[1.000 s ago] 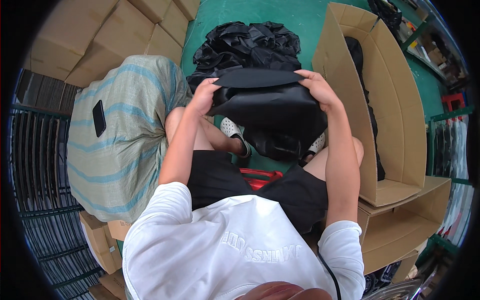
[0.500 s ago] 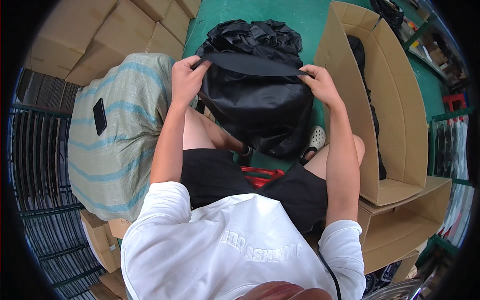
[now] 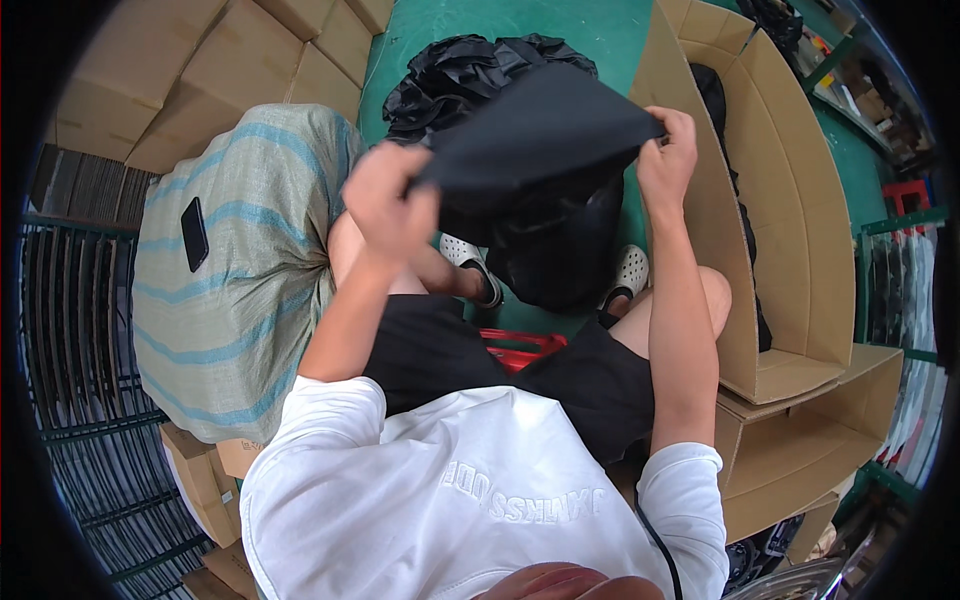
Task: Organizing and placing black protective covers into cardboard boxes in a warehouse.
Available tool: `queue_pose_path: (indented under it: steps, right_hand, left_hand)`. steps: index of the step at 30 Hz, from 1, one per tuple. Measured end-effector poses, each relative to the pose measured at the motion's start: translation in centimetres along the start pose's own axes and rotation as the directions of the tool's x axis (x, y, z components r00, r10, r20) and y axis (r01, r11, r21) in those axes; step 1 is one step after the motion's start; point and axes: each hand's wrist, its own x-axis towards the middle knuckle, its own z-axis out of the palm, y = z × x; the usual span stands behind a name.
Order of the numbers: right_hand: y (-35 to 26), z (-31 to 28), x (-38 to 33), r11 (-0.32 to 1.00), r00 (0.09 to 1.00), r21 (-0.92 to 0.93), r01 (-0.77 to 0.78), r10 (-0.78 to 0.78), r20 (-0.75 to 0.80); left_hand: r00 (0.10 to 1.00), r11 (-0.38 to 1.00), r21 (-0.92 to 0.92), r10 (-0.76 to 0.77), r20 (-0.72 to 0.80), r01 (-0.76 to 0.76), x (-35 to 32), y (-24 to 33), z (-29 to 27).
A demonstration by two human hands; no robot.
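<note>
A smooth black sheet of soft material [image 3: 540, 130] is stretched in the air in front of me, its surface slightly smeared by motion. My left hand [image 3: 392, 200] is blurred, with its fingers curled closed around the sheet's left edge. At the right corner, my right hand [image 3: 668, 160] pinches the material between thumb and fingers. Below and behind the sheet, a crumpled heap of black material [image 3: 435, 90] stands on the floor between my feet. The sheet partly covers this heap, and I cannot tell whether the two are joined.
On my left stands a bulging striped woven sack [image 3: 235, 330] with a phone [image 3: 195, 234] on it. A tall open cardboard box [image 3: 800, 220] holding black material is at my right, above another box [image 3: 810, 450]. Stacked cartons [image 3: 230, 80] fill the far left. A red stool [image 3: 520, 348] is beneath me.
The black sheet has swung up and spread wider over the heap. My left hand has moved down and slightly right; my right hand has risen a little to the right.
</note>
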Motion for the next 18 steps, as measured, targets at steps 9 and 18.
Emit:
queue_pose_path:
  steps: [9,18]
  right_hand:
    - [2.7,1.4,-2.8,0.244,0.745,0.705,-0.666,0.176,0.644]
    - [-3.2,-0.3,-3.9,0.176,0.550,0.531,-0.829,0.077,0.832]
  left_hand:
    - [0.713,0.787,-0.571,0.537,0.451,-0.231,-6.7,11.7,6.8]
    - [0.851,0.703,-0.487,-0.373,0.369,0.519,-2.3,0.0,10.7]
